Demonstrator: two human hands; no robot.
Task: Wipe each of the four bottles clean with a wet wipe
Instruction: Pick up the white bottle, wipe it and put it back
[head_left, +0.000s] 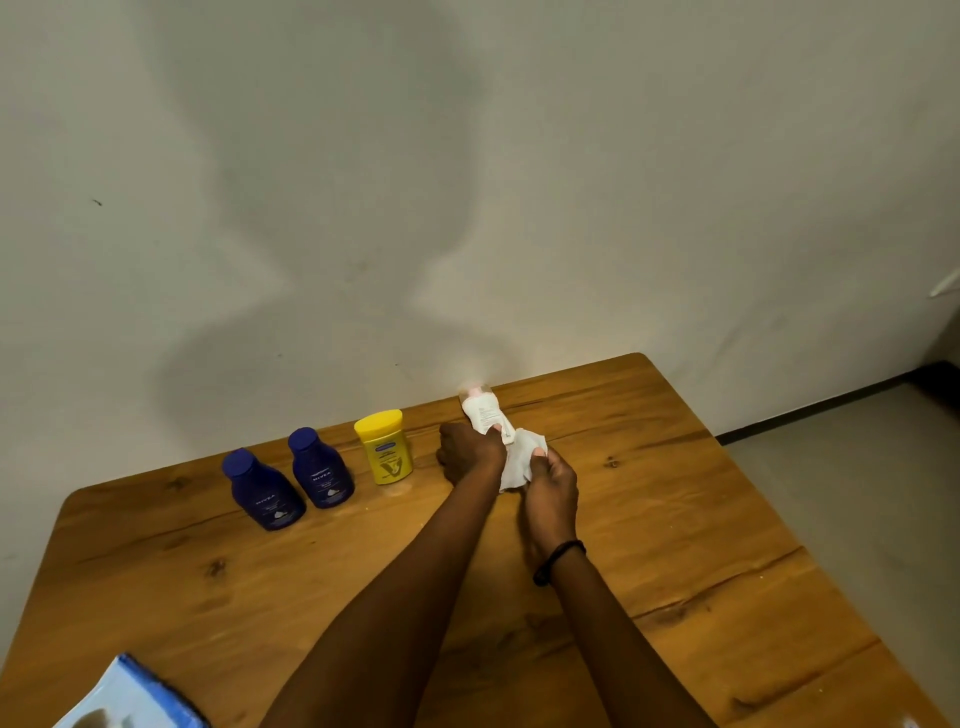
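Three bottles stand in a row near the wall: a dark blue bottle (266, 492), a second dark blue bottle (319, 469) and a yellow bottle (385, 447). To their right, my left hand (470, 451) grips a white bottle (482, 410) with a pinkish cap, lifted and tilted away from me. My right hand (551, 486) pinches a white wet wipe (521, 458) against the bottle's lower end. The bottle's lower part is hidden by my left hand and the wipe.
The wooden table (701, 519) ends at the wall behind the bottles and drops off at the right to a grey floor. A blue and white wipes pack (130, 696) lies at the near left corner.
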